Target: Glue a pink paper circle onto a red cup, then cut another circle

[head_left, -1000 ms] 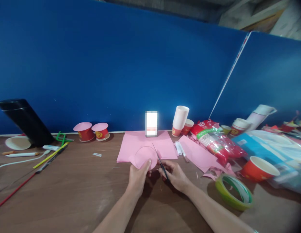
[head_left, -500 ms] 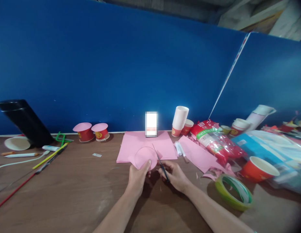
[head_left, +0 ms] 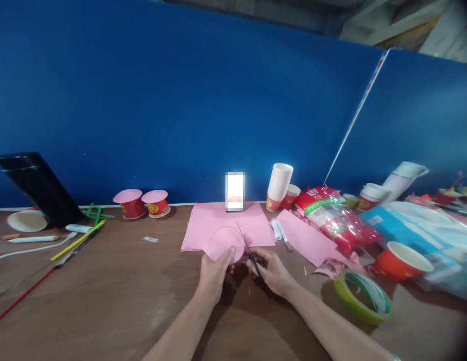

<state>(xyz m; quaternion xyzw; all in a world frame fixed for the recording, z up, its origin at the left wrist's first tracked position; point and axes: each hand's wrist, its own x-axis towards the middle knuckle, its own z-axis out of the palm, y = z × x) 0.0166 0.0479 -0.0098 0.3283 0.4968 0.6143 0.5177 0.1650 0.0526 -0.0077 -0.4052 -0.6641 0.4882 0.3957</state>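
Observation:
My left hand [head_left: 215, 273] grips a piece of pink paper [head_left: 224, 244] with a circle outlined on it, the thumb lying on top near the lower right of the circle. In my right hand [head_left: 270, 273] is a pair of scissors [head_left: 249, 250], its blades pointing up and away along the circle's right edge. The fingers are wrapped round the dark handle. Beneath and behind the held piece, pink sheets [head_left: 195, 220] lie stacked on the table. My left fingers under the paper are mostly hidden.
A phone-like bright screen [head_left: 235, 191] stands behind the sheets. Two red cups [head_left: 158, 206] topped with pink discs stand at left, near a black bottle [head_left: 41, 190]. To the right are stacked paper cups [head_left: 280, 181], a red plastic bag [head_left: 331, 218], green tape [head_left: 363, 298] and an orange-red cup [head_left: 401, 261].

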